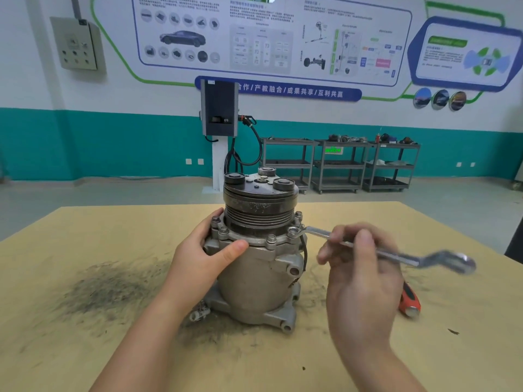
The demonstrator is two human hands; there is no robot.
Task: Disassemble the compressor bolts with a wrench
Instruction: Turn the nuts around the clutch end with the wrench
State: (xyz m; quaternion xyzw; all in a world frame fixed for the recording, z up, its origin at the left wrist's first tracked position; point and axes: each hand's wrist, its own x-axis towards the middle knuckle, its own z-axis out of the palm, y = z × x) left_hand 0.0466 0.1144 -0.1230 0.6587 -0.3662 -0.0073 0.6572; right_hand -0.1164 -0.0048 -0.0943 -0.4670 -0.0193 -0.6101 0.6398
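Left grip [210, 250] curled, thumb forward; right grip [359, 267] pinching, blurred.

Compressor [256, 267] stands upright mid-desk [85, 292], left hand [203, 257] gripping its flange. Right hand [359, 278], blurred, holds the wrench [353, 244]; its ring end seems seated on a flange bolt [292, 231]. An orange-handled tool [409, 299] lies toward the desk's right edge.
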